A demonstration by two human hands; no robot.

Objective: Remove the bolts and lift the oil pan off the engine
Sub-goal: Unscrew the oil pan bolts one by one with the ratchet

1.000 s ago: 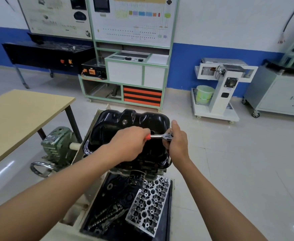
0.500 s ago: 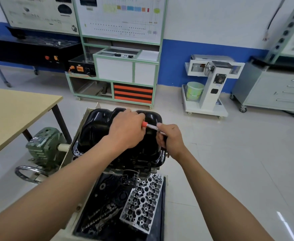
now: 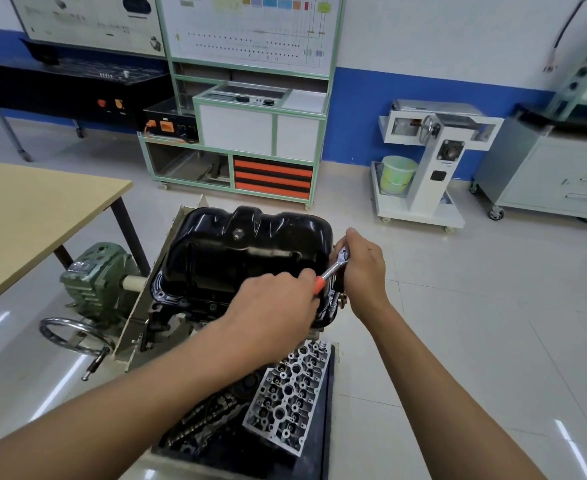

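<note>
Oil pan (image 3: 250,251) sat atop the engine (image 3: 172,311). Left hand (image 3: 274,306) fingers clamped on ratchet (image 3: 334,269) handle, right hand (image 3: 365,270) fingers curled round its head. Pan likely stiff, heavyish, slick: lift by rim, both sides.

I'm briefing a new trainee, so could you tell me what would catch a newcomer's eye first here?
The glossy black oil pan sits mid-frame on the engine. At its right edge, the left hand grips a ratchet wrench by its orange handle while the right hand holds its head. Nearer the camera lies a silver cylinder head.
</note>
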